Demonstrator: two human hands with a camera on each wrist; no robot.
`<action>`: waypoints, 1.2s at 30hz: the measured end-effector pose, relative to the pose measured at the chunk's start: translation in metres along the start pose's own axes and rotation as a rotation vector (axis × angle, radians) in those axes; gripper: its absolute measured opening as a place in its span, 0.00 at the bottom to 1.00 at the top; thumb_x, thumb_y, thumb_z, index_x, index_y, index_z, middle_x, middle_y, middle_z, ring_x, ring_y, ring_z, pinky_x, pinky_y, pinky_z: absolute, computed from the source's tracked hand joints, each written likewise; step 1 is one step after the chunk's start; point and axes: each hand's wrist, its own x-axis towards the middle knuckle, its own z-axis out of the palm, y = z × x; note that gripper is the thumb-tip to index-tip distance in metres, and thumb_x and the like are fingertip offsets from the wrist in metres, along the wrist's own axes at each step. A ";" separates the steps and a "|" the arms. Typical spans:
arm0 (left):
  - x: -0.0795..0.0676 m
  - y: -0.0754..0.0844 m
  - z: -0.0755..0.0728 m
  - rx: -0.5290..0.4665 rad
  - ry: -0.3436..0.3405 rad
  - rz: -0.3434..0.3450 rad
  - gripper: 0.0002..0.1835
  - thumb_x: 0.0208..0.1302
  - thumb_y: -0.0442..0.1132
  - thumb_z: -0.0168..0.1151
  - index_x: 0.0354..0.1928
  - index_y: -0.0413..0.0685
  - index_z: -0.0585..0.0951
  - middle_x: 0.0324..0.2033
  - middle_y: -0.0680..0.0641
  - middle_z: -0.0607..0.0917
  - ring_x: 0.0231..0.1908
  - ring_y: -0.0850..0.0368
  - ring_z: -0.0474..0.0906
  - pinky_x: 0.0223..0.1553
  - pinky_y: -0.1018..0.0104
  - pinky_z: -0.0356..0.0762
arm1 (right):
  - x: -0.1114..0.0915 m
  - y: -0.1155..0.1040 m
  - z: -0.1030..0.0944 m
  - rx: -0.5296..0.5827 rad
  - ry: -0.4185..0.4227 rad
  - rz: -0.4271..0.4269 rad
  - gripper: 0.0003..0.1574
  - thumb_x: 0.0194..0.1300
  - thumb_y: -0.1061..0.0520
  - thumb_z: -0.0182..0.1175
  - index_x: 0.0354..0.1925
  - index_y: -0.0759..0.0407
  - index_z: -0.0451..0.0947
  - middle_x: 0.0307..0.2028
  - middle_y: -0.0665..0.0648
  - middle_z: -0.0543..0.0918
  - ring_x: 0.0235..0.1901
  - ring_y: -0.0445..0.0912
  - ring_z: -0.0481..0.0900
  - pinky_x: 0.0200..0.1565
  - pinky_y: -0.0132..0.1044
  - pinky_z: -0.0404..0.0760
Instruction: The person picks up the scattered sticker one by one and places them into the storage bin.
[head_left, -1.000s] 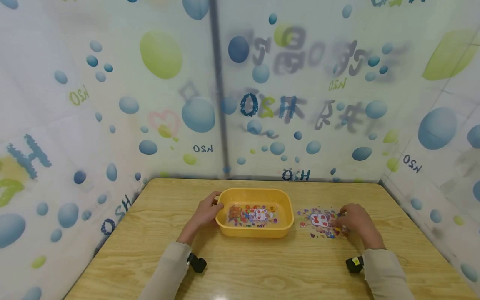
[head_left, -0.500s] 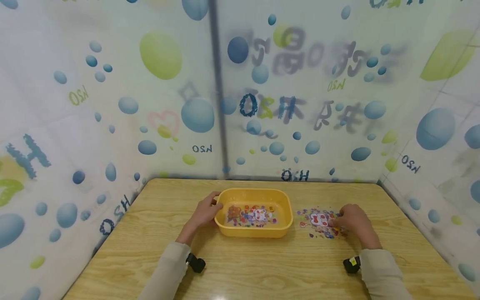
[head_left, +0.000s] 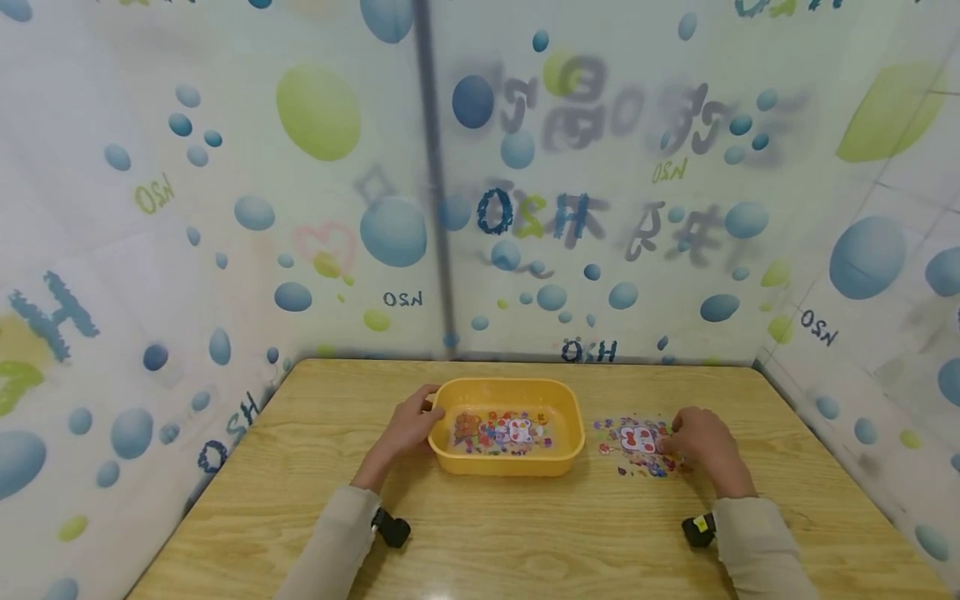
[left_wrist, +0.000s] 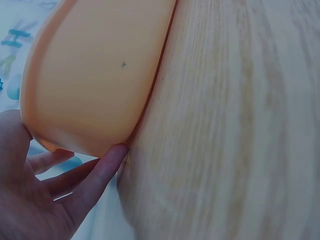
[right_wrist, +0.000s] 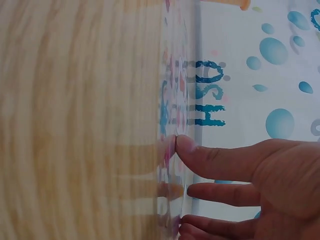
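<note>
Gripping the tray (head_left: 510, 465) by its left end, the left hand (head_left: 408, 425) sets its thumb at the rim and fingers against the outer wall. The right hand (head_left: 707, 440) touches the printed sheet (head_left: 637, 442) with thumb and fingers apart — the sheet lies on the tabletop (head_left: 555, 533), just right of the tray — and colourful prints (head_left: 517, 430) show inside the tray.

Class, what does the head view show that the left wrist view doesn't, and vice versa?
Only in the head view: the right hand, the printed sheet it touches, and cartoon pictures inside the yellow tub.
Only in the left wrist view: a small dark mark on the tub's outside.
Both: left hand, yellow tub, table, patterned wall.
</note>
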 end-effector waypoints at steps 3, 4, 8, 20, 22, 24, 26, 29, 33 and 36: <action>0.000 0.000 0.000 0.000 0.001 0.000 0.25 0.71 0.39 0.56 0.69 0.51 0.74 0.50 0.35 0.83 0.40 0.47 0.84 0.26 0.58 0.88 | -0.002 -0.001 0.000 -0.012 0.018 0.009 0.36 0.61 0.49 0.74 0.50 0.80 0.77 0.44 0.75 0.81 0.39 0.60 0.76 0.42 0.55 0.82; 0.000 0.000 0.000 0.000 0.002 -0.001 0.25 0.71 0.39 0.56 0.69 0.51 0.74 0.50 0.35 0.83 0.40 0.48 0.84 0.26 0.58 0.88 | -0.003 -0.001 0.000 -0.016 0.022 0.015 0.34 0.60 0.48 0.74 0.47 0.79 0.78 0.41 0.74 0.81 0.37 0.60 0.76 0.39 0.52 0.81; -0.001 0.001 0.000 0.007 0.004 0.000 0.25 0.71 0.39 0.56 0.69 0.50 0.74 0.50 0.35 0.83 0.40 0.48 0.83 0.26 0.58 0.88 | -0.005 0.002 0.001 -0.034 0.019 0.018 0.27 0.60 0.46 0.74 0.32 0.70 0.80 0.28 0.62 0.76 0.29 0.53 0.70 0.27 0.42 0.70; -0.001 0.000 0.001 0.007 0.005 -0.003 0.25 0.71 0.40 0.56 0.69 0.50 0.74 0.51 0.35 0.83 0.40 0.48 0.84 0.26 0.58 0.88 | -0.002 -0.002 -0.002 -0.019 0.006 0.011 0.32 0.60 0.49 0.74 0.47 0.77 0.81 0.44 0.74 0.84 0.37 0.58 0.78 0.40 0.54 0.83; 0.000 -0.001 0.001 0.005 0.004 -0.002 0.25 0.72 0.39 0.56 0.69 0.50 0.74 0.51 0.35 0.83 0.39 0.48 0.84 0.25 0.58 0.88 | -0.002 -0.002 -0.001 -0.023 0.003 0.007 0.34 0.61 0.49 0.74 0.49 0.79 0.79 0.45 0.75 0.83 0.38 0.59 0.78 0.44 0.56 0.83; 0.000 -0.001 0.001 0.003 0.004 0.000 0.25 0.72 0.39 0.56 0.69 0.50 0.74 0.51 0.35 0.83 0.39 0.48 0.84 0.25 0.58 0.88 | -0.002 -0.002 0.000 -0.025 0.003 0.013 0.34 0.61 0.49 0.73 0.49 0.79 0.78 0.42 0.74 0.83 0.36 0.58 0.77 0.41 0.54 0.83; 0.001 -0.002 0.001 0.005 0.005 0.001 0.25 0.72 0.39 0.56 0.69 0.50 0.74 0.51 0.35 0.83 0.39 0.48 0.84 0.25 0.58 0.88 | -0.003 -0.001 0.000 -0.028 0.005 0.022 0.33 0.62 0.48 0.73 0.46 0.78 0.78 0.38 0.72 0.80 0.35 0.58 0.74 0.37 0.50 0.80; 0.001 -0.002 0.001 0.016 0.006 0.002 0.25 0.72 0.40 0.56 0.69 0.50 0.74 0.51 0.35 0.83 0.40 0.48 0.83 0.26 0.58 0.88 | -0.005 0.000 -0.001 -0.030 0.010 0.040 0.28 0.61 0.46 0.73 0.38 0.73 0.79 0.32 0.65 0.76 0.32 0.56 0.70 0.30 0.44 0.72; -0.001 0.000 0.001 0.020 0.005 -0.004 0.24 0.72 0.40 0.56 0.69 0.50 0.74 0.51 0.35 0.83 0.41 0.48 0.83 0.27 0.59 0.88 | -0.005 0.002 -0.001 -0.026 0.012 0.038 0.27 0.61 0.46 0.73 0.35 0.71 0.82 0.31 0.63 0.78 0.30 0.54 0.72 0.29 0.42 0.72; -0.002 0.002 0.000 0.013 0.002 -0.011 0.25 0.72 0.40 0.56 0.70 0.50 0.73 0.51 0.35 0.83 0.40 0.48 0.83 0.27 0.59 0.88 | -0.004 0.002 0.000 -0.023 0.013 0.030 0.30 0.60 0.47 0.74 0.42 0.75 0.83 0.36 0.68 0.83 0.32 0.54 0.76 0.32 0.45 0.78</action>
